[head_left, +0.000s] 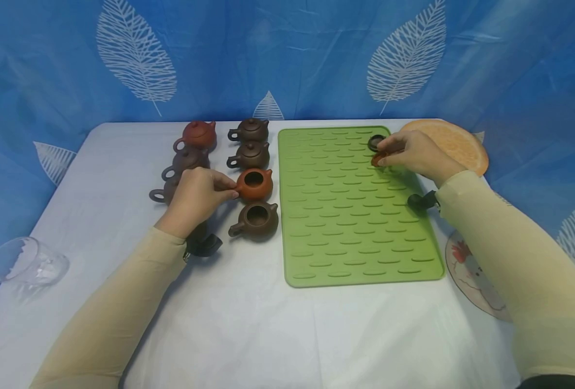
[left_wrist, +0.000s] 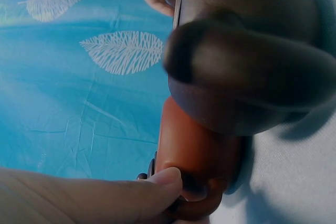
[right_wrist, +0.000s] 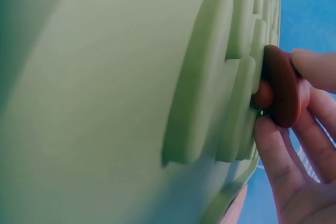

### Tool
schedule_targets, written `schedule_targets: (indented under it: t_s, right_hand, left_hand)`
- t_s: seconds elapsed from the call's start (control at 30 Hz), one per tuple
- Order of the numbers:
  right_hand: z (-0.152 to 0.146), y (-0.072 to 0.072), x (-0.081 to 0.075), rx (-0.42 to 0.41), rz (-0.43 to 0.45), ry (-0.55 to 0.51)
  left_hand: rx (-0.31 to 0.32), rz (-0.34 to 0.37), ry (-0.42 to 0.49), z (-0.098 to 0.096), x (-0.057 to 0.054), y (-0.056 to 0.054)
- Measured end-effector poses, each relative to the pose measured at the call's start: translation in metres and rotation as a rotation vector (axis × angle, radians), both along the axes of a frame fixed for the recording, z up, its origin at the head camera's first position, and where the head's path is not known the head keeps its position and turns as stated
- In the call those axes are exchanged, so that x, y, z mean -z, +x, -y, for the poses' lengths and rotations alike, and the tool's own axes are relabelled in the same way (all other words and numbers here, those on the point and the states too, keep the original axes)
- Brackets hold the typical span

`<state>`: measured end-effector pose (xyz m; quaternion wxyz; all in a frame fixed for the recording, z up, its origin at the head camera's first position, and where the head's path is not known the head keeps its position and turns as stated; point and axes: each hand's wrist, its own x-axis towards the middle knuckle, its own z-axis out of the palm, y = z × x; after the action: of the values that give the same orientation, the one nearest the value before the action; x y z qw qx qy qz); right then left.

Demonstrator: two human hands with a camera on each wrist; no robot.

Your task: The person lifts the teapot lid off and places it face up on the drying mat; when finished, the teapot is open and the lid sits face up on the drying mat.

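My left hand (head_left: 198, 197) pinches the handle of a lidless orange-red teapot (head_left: 257, 189). In the left wrist view the thumb (left_wrist: 142, 195) presses against that handle. Just in front of it stands a lidless brown teapot (head_left: 260, 224), its round handle large in the left wrist view. My right hand (head_left: 416, 154) is at the far right corner of the green mat (head_left: 336, 216). Its fingers hold an orange-red teapot lid (right_wrist: 286, 87), knob turned down toward the mat. Beside it on the mat lies a dark lid (head_left: 376, 142).
Two lidded brown teapots (head_left: 251, 156) stand behind the orange-red one. Farther left are a lidded red teapot (head_left: 199, 134) and brown ones, partly behind my left hand. A clear glass (head_left: 46, 267) is at the left edge. Round placemats (head_left: 469, 151) lie right of the mat.
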<state>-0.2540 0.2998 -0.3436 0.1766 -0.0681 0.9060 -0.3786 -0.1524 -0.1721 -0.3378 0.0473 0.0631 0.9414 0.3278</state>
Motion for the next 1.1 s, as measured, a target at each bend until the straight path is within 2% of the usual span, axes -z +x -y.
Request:
schedule_targets:
  t_s: [0.23,0.43,0.8,1.1]
  right_hand:
    - [0.0,0.0,-0.002,0.006,-0.001,0.001]
    - [-0.003,0.0,-0.004,0.004,-0.051,0.057]
    - [-0.006,0.005,-0.018,0.045,-0.084,0.083]
    - [0.003,0.007,-0.018,0.069,-0.12,0.015]
  left_hand:
    - [-0.001,0.011,0.003,0.0,-0.001,0.001]
    - [0.001,0.008,0.002,0.0,-0.001,0.001]
    - [0.008,0.004,0.002,0.001,-0.001,0.001]
    - [0.019,-0.009,-0.002,0.002,0.001,0.002]
